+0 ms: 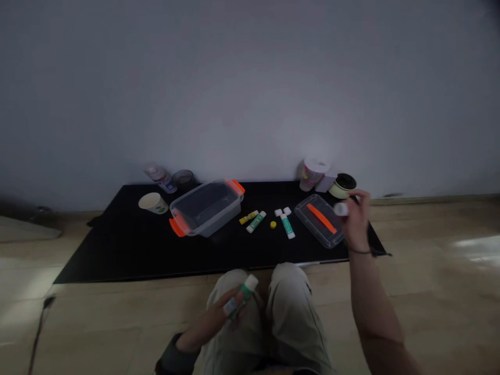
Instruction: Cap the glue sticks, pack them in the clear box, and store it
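Observation:
My left hand, above my left knee, is wrapped round a green-and-white glue stick whose white end points up and to the right. Pinched in my right hand, just over the right edge of a clear lid with an orange handle, is a small round white cap. Two more glue sticks lie on the black table: one green beside a yellow stick, the other green below two small white caps. Between them is a yellow cap.
A clear box with orange clips stands left of centre on the black table. Around it are a paper cup, a spray can and a dark jar. A patterned cup and a pale bowl stand by the wall.

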The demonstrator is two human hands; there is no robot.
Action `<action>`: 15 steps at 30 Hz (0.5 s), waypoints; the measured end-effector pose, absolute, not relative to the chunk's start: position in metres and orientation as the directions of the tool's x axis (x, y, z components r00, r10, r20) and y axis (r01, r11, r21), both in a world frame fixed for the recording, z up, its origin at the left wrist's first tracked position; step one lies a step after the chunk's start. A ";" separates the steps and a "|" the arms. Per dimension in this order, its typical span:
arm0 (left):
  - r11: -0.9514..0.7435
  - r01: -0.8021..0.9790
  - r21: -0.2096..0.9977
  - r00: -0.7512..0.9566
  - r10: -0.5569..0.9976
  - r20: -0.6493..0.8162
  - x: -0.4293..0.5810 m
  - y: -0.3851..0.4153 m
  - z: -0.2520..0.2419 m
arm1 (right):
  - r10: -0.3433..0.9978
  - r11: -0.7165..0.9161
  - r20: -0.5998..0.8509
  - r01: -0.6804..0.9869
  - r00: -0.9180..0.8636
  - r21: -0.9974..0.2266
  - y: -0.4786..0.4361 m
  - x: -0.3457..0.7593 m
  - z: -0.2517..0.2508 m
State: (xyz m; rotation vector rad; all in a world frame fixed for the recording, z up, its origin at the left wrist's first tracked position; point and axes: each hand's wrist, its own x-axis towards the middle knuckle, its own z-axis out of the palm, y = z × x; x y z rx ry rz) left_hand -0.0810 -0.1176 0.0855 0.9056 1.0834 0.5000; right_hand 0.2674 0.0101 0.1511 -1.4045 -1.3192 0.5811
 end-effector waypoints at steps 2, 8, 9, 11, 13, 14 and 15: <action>0.516 0.070 0.854 0.349 0.789 -0.505 -0.077 -0.108 0.081 | 0.955 0.181 0.271 0.488 0.120 -0.854 0.038 0.257 0.136; 0.472 -0.055 0.880 0.264 0.857 -0.443 -0.069 -0.086 0.081 | 0.889 0.397 -0.026 0.795 -0.458 -0.458 0.092 0.148 0.066; 0.483 -0.055 0.874 0.262 0.851 -0.454 -0.071 -0.088 0.079 | 0.866 0.436 -0.045 0.795 -0.499 -0.421 0.097 0.133 0.057; 0.512 -0.049 0.858 0.247 0.838 -0.486 -0.076 -0.094 0.074 | 0.831 0.495 -0.062 0.786 -0.553 -0.370 0.104 0.108 0.044; 0.538 -0.064 0.840 0.215 0.830 -0.515 -0.080 -0.102 0.069 | 0.814 0.527 -0.079 0.789 -0.575 -0.315 0.108 0.092 0.036; 0.550 -0.078 0.832 0.199 0.826 -0.528 -0.082 -0.105 0.067 | 0.809 0.538 -0.089 0.794 -0.581 -0.284 0.110 0.086 0.033; 0.561 -0.094 0.823 0.183 0.822 -0.539 -0.083 -0.108 0.066 | 0.806 0.547 -0.095 0.797 -0.584 -0.257 0.111 0.083 0.032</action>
